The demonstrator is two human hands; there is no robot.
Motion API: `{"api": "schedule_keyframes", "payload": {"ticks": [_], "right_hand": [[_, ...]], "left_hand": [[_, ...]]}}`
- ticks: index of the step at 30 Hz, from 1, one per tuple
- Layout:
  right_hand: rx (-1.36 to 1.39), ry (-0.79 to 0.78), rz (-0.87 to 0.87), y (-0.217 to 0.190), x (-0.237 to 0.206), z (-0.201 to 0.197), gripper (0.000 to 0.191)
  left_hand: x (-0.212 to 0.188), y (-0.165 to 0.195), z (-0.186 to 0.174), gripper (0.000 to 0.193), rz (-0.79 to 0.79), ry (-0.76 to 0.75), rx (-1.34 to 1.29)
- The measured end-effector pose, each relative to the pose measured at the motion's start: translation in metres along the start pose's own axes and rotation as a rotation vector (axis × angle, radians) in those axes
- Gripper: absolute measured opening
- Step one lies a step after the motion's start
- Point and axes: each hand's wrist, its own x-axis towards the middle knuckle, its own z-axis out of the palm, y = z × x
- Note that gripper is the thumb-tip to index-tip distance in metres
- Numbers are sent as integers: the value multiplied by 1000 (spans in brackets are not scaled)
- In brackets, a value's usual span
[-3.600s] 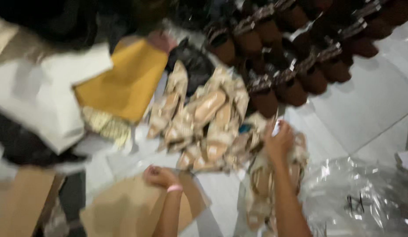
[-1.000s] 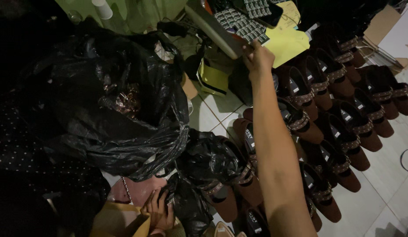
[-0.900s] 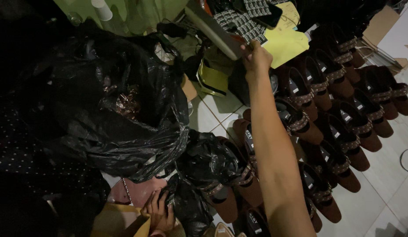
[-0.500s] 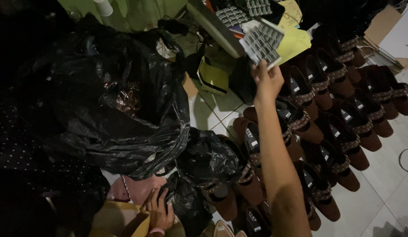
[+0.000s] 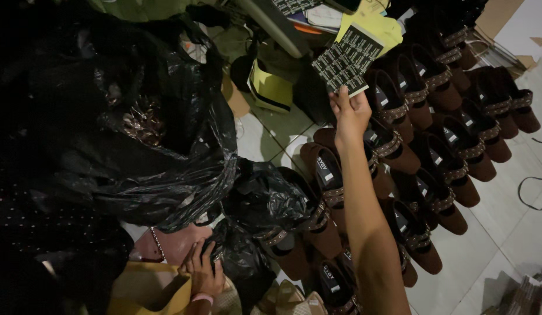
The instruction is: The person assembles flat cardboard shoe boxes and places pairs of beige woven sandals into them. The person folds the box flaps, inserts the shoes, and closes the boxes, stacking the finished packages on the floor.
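sheet [image 5: 348, 60] of small black labels now sits clear in the right hand [image 5: 351, 112], pinched at its lower edge between thumb and fingers and held up above the shoes [image 5: 451, 169]; a second ago that hand was only reaching into the pile of papers [image 5: 373, 23] at the top, so the sheet has been drawn out and is coming back toward the rows. the left hand [image 5: 204, 274] has stayed low, fingers spread flat against a black bag [image 5: 247, 256] beside a yellowish paper bag [image 5: 148, 289], gripping nothing that shows. counted: one label sheet, two hands, one big black bag [image 5: 137, 122] at left, and roughly twenty brown shoes in rows, some hidden by the arm.
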Motion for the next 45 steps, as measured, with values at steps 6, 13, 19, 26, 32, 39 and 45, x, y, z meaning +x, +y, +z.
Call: {"api": "schedule_keyframes", "payload": {"ticks": [6,13,19,26,32,39,45], "right_hand": [[-20,-5,-7,-10,-13,0,34],[-57,-18,-7,-27,-27,0,34],[-106,-4,18,-29,-34,0,35],[-61,-35,32,-27,-36,-5,36],[-41,-69,44,-29,-41,-6,35],[-25,-70,69,-33,-45,-4,34],[-45,-9,87,-30,-43,-5,30]], "left_hand": [[-2,1,2,48,15,30,-33],[-3,2,-1,51,27,0,-18],[-3,-4,6,52,-26,-69,7],[-6,-3,3,49,6,-47,16],[-4,0,3,48,56,24,-41],[-6,-4,6,49,22,-18,-4],[-6,-4,7,50,11,-14,11]]}}
